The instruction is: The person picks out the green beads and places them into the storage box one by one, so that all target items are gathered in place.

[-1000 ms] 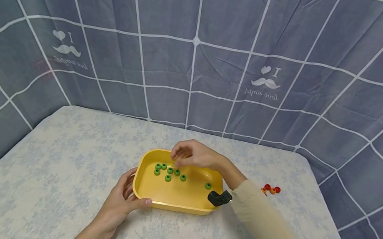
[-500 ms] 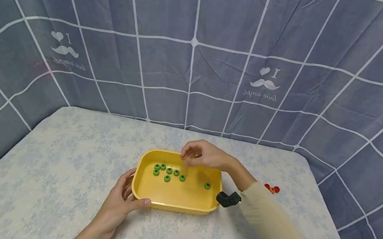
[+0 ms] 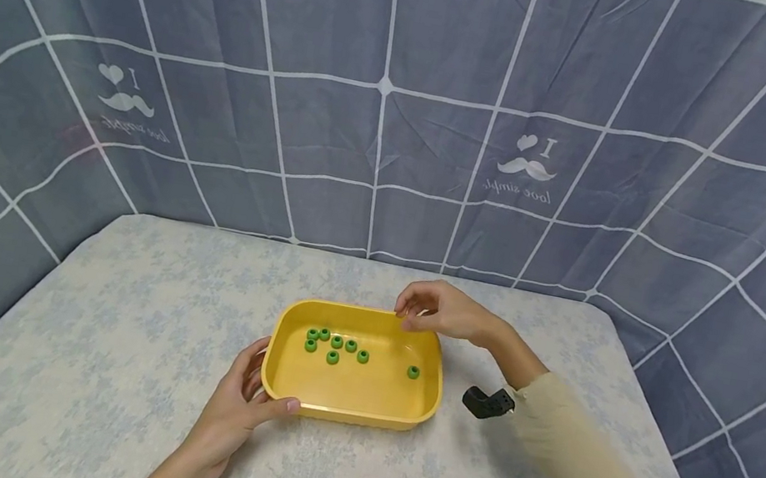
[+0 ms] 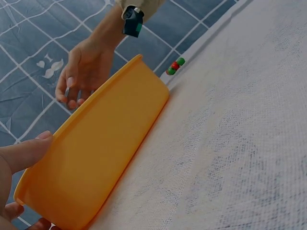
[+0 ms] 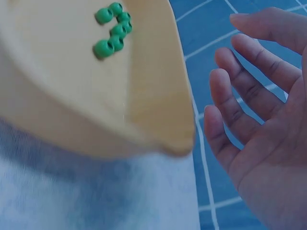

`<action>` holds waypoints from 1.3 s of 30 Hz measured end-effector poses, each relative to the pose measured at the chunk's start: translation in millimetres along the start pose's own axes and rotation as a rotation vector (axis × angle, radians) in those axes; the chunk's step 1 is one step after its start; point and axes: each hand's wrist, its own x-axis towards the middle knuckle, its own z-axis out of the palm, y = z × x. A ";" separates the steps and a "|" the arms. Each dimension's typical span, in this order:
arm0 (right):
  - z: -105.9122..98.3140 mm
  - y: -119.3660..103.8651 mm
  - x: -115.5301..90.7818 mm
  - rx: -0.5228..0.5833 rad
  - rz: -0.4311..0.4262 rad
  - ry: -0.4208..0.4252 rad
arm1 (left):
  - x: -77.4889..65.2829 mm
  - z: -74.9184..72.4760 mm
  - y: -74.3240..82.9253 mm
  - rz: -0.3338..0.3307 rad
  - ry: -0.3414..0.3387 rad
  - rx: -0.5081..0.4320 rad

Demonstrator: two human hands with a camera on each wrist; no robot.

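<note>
A yellow plastic tub [image 3: 353,418] stands on the table with several green beads [image 3: 336,342] in it. Most of these beads cluster left of the middle, and one green bead [image 3: 413,372] lies alone near the right end. My left hand [image 3: 235,417] grips the tub's left end, its thumb [image 4: 29,151] on the front rim and the other fingers around the side. My right hand [image 3: 447,311] hovers over the back right rim. In the right wrist view its loosely bent fingers [image 5: 244,93] are apart from the tub and hold nothing.
In the left wrist view, a few red and green beads [image 4: 175,66] lie on the table beyond the tub. A black device [image 3: 488,403] hangs at my right wrist. The pale patterned tablecloth [image 3: 134,316] reaches back to a blue-grey checked curtain [image 3: 435,155].
My right hand has moved rightwards from above the tub's middle to its back right corner. Its arm now covers the red and orange beads on the table. The left hand keeps its grip.
</note>
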 end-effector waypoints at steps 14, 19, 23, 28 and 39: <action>-21.5 23.5 -49.3 0.001 0.043 0.090 | 0.6 -1.5 -5.8 0.007 0.005 0.019; -27.0 30.5 -68.9 -0.020 0.065 0.131 | 0.6 -1.3 -7.8 0.014 0.006 0.028; -30.5 38.9 -83.7 -0.037 0.085 0.154 | 0.0 -1.0 -8.9 0.017 0.005 0.029; -34.1 50.3 -102.5 -0.047 0.091 0.182 | 0.0 -1.0 -10.6 0.017 0.006 0.032; -34.9 71.6 -148.8 0.001 0.182 0.268 | 0.2 -1.1 -14.5 0.036 0.003 0.022</action>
